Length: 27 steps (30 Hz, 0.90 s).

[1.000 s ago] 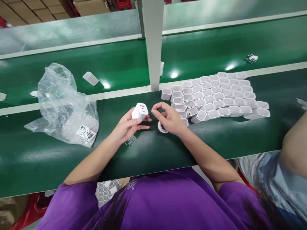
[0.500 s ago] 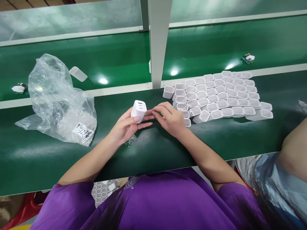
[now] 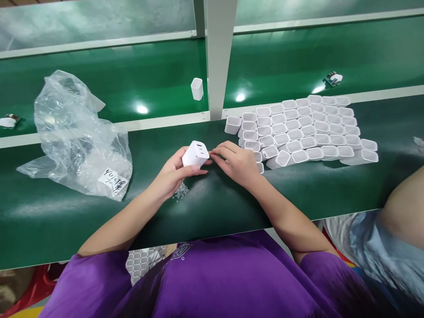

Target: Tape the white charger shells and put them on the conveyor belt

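My left hand (image 3: 175,172) is closed around a white charger housing (image 3: 195,154), whose end face with its port slots is turned up and tilted toward the right. Thumb and fingertips of my right hand (image 3: 236,163) are pinched together beside the left fingers, just right of the housing. Whatever tiny thing may be in that pinch is too small to make out. Below my left hand lies a small pile of clear bits (image 3: 181,191) on the dark green bench (image 3: 212,207).
Rows of open white housings (image 3: 308,130) stand to the right. A clear plastic bag (image 3: 82,145) with a handwritten label lies left. Beyond a metal post (image 3: 218,57), a green belt (image 3: 149,79) carries a white housing (image 3: 197,89) and small circuit boards (image 3: 334,79). Another person's arm (image 3: 402,216) is at right.
The charger housing in my left hand has tilted rightward. On the belt, the parts have shifted left; one white housing has come out from behind the post, another has gone from sight by the bag.
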Available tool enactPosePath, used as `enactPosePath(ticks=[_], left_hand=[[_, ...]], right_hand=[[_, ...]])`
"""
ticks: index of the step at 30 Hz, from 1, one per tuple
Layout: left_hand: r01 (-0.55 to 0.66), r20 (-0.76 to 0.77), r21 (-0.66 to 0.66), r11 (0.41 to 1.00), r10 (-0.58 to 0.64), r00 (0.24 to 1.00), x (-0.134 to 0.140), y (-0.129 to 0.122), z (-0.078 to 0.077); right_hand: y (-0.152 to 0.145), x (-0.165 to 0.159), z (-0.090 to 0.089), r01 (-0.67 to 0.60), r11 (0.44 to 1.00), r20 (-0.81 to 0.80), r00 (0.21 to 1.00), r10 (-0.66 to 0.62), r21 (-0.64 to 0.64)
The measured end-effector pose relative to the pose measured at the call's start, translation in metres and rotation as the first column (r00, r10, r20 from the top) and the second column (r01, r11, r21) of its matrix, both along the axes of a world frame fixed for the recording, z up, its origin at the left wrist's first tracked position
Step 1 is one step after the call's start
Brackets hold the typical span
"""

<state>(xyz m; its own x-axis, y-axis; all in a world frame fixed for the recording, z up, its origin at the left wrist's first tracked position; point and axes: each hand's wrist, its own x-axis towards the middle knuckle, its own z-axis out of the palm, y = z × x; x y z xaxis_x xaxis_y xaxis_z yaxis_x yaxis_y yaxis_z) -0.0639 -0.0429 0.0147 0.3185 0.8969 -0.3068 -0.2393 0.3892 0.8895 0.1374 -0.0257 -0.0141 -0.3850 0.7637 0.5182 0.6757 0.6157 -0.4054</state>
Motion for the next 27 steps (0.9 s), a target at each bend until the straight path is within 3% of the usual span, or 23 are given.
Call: enactPosePath(ticks=[5, 8, 11, 19, 24, 27], left_hand=[[-0.024, -0.064, 0.071, 0.997, 0.029, 0.998, 0.002, 0.0, -0.005], [-0.119, -0.104, 0.106, 0.987, 0.13, 0.986, 0.004, 0.0, -0.007], [-0.128, -0.096, 0.077, 0.989, 0.135, 0.986, 0.009, -0.002, -0.007], [-0.087, 0.043, 0.056, 0.995, 0.084, 0.995, 0.016, -0.007, -0.011], [-0.149, 0.018, 0.165, 0.975, 0.148, 0.989, 0.014, -0.008, -0.016], [-0.151, -0.015, 0.238, 0.959, 0.159, 0.987, 0.012, -0.01, -0.02]], right_hand=[[0.001, 0.002, 0.011, -0.094, 0.982, -0.286, 0.957, 0.045, -0.162], [-0.003, 0.0, 0.022, -0.16, 0.953, -0.501, 0.866, 0.011, -0.256], [-0.01, -0.006, 0.026, -0.261, 0.918, -0.649, 0.761, 0.005, -0.299], [-0.02, -0.018, 0.021, -0.265, 0.879, -0.727, 0.675, -0.126, -0.397], [-0.02, -0.018, 0.021, -0.278, 0.853, -0.754, 0.63, -0.185, -0.441], [-0.018, -0.016, 0.022, -0.266, 0.875, -0.758, 0.633, -0.159, -0.406]])
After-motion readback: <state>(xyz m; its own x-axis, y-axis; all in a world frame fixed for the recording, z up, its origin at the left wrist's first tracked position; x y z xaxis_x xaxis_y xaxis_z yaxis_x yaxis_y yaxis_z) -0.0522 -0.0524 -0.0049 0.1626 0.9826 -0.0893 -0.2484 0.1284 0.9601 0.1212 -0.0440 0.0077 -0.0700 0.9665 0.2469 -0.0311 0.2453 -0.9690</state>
